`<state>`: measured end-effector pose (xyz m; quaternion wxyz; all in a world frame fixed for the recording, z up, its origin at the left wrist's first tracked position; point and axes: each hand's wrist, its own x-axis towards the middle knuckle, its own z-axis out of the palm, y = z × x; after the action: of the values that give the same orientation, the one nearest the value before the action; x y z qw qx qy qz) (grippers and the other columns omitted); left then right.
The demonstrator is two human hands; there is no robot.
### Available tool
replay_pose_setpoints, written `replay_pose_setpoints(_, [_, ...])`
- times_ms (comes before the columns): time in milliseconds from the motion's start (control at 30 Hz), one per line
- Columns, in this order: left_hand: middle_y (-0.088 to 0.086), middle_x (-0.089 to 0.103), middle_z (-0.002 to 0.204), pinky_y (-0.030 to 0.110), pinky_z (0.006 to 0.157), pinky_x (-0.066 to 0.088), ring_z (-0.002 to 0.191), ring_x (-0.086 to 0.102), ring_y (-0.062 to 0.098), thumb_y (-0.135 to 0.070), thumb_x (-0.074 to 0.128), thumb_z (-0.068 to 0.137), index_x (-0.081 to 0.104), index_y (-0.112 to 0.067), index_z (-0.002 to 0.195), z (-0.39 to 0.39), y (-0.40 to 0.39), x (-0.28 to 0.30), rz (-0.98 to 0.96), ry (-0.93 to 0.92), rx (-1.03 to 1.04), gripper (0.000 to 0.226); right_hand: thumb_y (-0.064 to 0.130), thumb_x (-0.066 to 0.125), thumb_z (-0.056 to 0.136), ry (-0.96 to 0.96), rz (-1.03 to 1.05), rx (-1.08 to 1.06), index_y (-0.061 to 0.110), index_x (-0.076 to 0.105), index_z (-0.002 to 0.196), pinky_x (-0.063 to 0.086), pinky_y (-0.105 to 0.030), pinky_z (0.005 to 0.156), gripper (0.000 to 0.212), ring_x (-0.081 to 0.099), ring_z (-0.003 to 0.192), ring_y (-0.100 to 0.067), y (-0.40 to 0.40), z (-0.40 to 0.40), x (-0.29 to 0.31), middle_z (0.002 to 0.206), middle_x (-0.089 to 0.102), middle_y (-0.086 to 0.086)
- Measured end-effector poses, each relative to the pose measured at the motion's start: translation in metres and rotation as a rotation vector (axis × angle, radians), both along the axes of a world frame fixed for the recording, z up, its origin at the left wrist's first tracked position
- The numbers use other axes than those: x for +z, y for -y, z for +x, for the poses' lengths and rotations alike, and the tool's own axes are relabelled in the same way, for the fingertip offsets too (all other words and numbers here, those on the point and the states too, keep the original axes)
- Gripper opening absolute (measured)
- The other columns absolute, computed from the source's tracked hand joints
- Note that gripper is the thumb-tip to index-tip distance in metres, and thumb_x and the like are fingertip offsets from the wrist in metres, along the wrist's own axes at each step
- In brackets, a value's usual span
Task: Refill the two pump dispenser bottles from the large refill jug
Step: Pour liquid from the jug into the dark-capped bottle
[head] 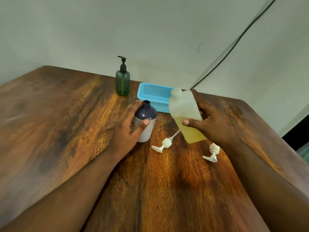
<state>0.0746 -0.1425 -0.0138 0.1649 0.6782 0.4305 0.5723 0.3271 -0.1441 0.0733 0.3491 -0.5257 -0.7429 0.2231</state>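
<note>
My left hand (128, 124) grips a dark blue bottle (147, 114) with a pale label; it stands upright on the wooden table (66, 123) with its neck uncapped. My right hand (210, 121) holds a translucent white jug (182, 106) lifted off the table and tilted, its neck leaning toward the blue bottle. Yellowish liquid fills the jug's lower part. Two white pump heads lie on the table: one (164, 144) in front of the blue bottle, the other (213, 152) under my right wrist. A green pump bottle (122, 81) with a black pump stands at the back.
A light blue perforated basket (155, 94) sits behind the blue bottle and the jug, near the wall. A black cable (234, 42) runs diagonally down the wall to the table's back edge. The table's right edge falls away at the far right.
</note>
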Motion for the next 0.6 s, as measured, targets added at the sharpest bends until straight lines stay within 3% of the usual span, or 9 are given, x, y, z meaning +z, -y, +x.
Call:
replay_pose_setpoints(167, [-0.013,0.04,0.142,0.01,0.099,0.039,0.128,0.04,-0.007,-0.026,0.059,0.094,0.034,-0.029,0.142,-0.003,0.0,0.0,0.02,-0.027,-0.021,0.054,0.07,0.067,0.06,0.14,0.007,0.092,0.043,0.034,0.14,0.053,-0.022,0.076,0.091,0.054,0.107,-0.009,-0.024,-0.011,0.004,0.132,0.048,0.012])
replay_pose_setpoints(400, [-0.007,0.038,0.148,0.019,0.107,0.039,0.135,0.038,0.003,-0.03,0.055,0.095,0.035,-0.021,0.147,-0.002,-0.003,-0.005,-0.017,-0.012,-0.04,0.056,0.068,0.066,0.066,0.305,0.079,0.132,0.043,0.027,0.144,0.052,-0.033,0.092,0.091,0.048,0.118,-0.014,-0.047,-0.016,0.01,0.14,0.045,0.011])
replay_pose_setpoints(600, [-0.001,0.036,0.152,0.017,0.104,0.041,0.135,0.038,0.005,-0.028,0.056,0.097,0.035,-0.017,0.148,-0.002,-0.003,-0.006,-0.036,-0.016,-0.039,0.056,0.072,0.062,0.064,0.44,0.088,0.151,0.041,0.027,0.145,0.053,-0.038,0.09,0.093,0.05,0.117,-0.016,-0.052,-0.018,0.018,0.139,0.046,0.009])
